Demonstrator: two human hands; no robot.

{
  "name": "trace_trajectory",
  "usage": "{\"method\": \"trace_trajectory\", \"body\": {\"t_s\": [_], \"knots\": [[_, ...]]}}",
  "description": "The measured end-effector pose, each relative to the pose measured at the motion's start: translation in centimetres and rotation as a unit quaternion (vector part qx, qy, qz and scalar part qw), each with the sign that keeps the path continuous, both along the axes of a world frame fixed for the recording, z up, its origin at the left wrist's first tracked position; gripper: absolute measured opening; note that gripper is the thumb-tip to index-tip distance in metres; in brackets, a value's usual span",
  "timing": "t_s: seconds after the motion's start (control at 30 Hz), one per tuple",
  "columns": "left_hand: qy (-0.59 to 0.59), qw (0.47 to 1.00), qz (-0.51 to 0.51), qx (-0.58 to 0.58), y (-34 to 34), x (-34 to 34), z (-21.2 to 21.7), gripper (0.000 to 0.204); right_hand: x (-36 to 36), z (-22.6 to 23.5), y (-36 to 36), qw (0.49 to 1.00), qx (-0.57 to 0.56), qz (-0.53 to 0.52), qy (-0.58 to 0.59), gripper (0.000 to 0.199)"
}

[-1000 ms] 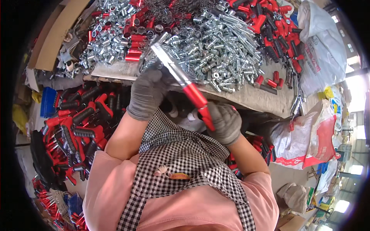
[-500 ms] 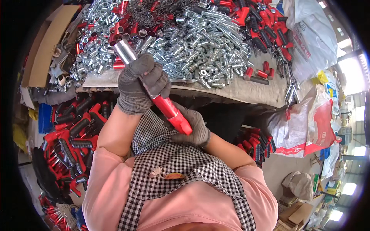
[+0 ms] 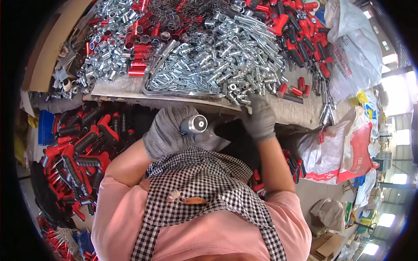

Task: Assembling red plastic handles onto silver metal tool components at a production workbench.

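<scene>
My left hand (image 3: 169,132), in a grey knit glove, is wrapped round a metal tube-shaped tool in front of my apron. The silver end (image 3: 198,124) of this tool faces up, showing a round cap with a small pale centre; the glove hides much of the rest. My right hand (image 3: 260,119), gloved alike, is raised at the table's front edge, just below the heap of silver metal fittings (image 3: 237,65). Its fingers point toward the heap, with the thumb apart, and I make out nothing in them.
A metal tray rim (image 3: 187,93) borders small pins on the table (image 3: 117,89). Red tubes (image 3: 137,70) and dark springs lie behind. Short red cylinders (image 3: 296,90) sit right of the fittings. Red-black handled tools (image 3: 76,161) pile up at lower left; a white-red sack (image 3: 344,148) stands right.
The tool has come down toward my apron and turned its silver end upward. My right hand has let go of its red end and moved right and forward to the table edge.
</scene>
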State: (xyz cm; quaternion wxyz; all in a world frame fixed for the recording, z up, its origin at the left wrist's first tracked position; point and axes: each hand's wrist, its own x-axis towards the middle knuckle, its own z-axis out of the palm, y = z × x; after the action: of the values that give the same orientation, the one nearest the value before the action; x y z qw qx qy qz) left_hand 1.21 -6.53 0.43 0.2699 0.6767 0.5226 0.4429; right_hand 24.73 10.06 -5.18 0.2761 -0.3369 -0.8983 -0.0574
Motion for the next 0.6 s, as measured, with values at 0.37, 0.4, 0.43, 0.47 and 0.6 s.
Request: {"method": "trace_trajectory", "body": {"t_s": [0.37, 0.4, 0.43, 0.47, 0.6], "knots": [[-0.004, 0.983, 0.020, -0.185, -0.6, -0.5, -3.8, 0.039, 2.2, -0.1, 4.2, 0.989, -0.131, 0.065, -0.022, 0.035], [-0.031, 0.994, 0.015, -0.108, -0.7, -0.5, -4.4, 0.042, 2.2, 0.4, 3.8, 0.974, -0.209, 0.065, 0.066, 0.036], [-0.057, 0.998, 0.006, -0.030, -0.6, -0.4, -5.4, 0.046, 2.5, 0.2, 3.2, 0.908, -0.365, 0.041, 0.200, 0.029], [-0.067, 0.997, -0.026, 0.007, -0.3, -0.6, -6.0, 0.047, 1.6, 1.6, 1.9, 0.848, -0.430, 0.098, 0.293, 0.028], [-0.106, 0.991, -0.078, -0.038, 0.1, -0.1, -4.4, 0.047, -3.1, 6.0, -3.6, 0.687, -0.574, 0.294, 0.335, 0.024]]}}
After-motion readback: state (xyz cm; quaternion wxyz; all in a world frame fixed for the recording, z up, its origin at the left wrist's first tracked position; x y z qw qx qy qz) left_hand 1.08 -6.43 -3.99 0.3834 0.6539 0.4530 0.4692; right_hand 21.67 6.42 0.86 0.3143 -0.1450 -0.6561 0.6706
